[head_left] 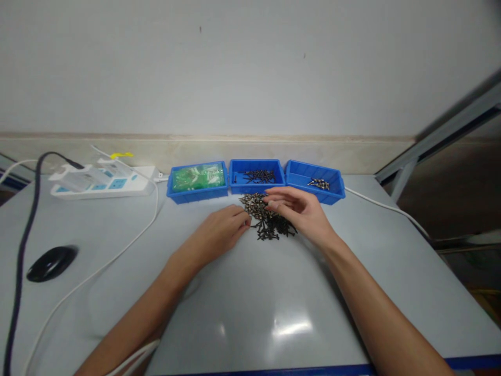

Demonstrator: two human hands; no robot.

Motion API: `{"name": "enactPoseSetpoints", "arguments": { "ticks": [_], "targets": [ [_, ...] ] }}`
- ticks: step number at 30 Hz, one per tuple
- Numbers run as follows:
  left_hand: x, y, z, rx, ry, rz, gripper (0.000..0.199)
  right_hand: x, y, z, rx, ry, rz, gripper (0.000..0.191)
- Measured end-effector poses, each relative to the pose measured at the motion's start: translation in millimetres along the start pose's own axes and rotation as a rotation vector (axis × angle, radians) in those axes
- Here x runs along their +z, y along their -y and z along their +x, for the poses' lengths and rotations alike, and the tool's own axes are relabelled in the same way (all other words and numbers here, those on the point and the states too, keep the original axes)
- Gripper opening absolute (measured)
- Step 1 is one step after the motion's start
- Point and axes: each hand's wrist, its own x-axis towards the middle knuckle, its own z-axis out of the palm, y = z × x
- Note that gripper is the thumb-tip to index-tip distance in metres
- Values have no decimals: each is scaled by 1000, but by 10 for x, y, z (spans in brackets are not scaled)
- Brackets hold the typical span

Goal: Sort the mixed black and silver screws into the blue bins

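Together, a person's left hand and right hand frame a loose heap of mixed screws on a pale gray tabletop, just in front of three blue plastic bins. The left hand curls in at the heap's left edge; the right hand arches over its right side, fingers bent toward the middle. Fingertips are partly hidden and small in view, so it cannot be told whether either hand pinches a screw. Black screws gather on the near side of the heap, while brass- and silver-toned screws lie toward the bins. The middle bin contains loose dark screws, the right bin a small cluster of light metallic screws, and the left bin a green item in clear wrap.

Each screw should prove light, hard and stiff, in little danger of breaking but apt to roll on the smooth surface, its slim shank liable to skid between fingertips. Points could prick, and tangled shanks may drag neighbors along. The surest hold would seem a thumb-and-forefinger pinch just below the head, taken at the heap's outer edge, where fingers have room to close.
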Motion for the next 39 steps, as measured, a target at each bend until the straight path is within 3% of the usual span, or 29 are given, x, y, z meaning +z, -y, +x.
{"name": "enactPoseSetpoints", "arguments": {
  "ticks": [6,12,18,21,25,28,30,35,39],
  "targets": [
    [-16,-10,17,58,-176,-27,10,6,-26,-31,15,147,-168,26],
    [-4,-43,13,83,-292,-78,8,20,-32,-36,111,268,-50,27],
    [67,-39,13,59,-188,-53,5,-74,-16,-11,181,236,-103,23],
    [152,-58,24,13,-110,31,7,-65,-8,-6,148,148,-63,26],
    [224,-101,44,-35,-86,76,11,26,16,-12,-28,43,76,57],
    [208,-102,51,-47,-104,54,11,74,27,-17,-81,26,50,67],
    [177,-81,50,-44,-145,25,10,81,17,-15,-88,16,26,63],
    [118,-4,35,-21,-316,-64,6,64,-35,-12,-61,2,-70,28],
    [94,-12,21,36,-485,-139,8,60,-32,-29,42,96,-57,27]
  ]
}}
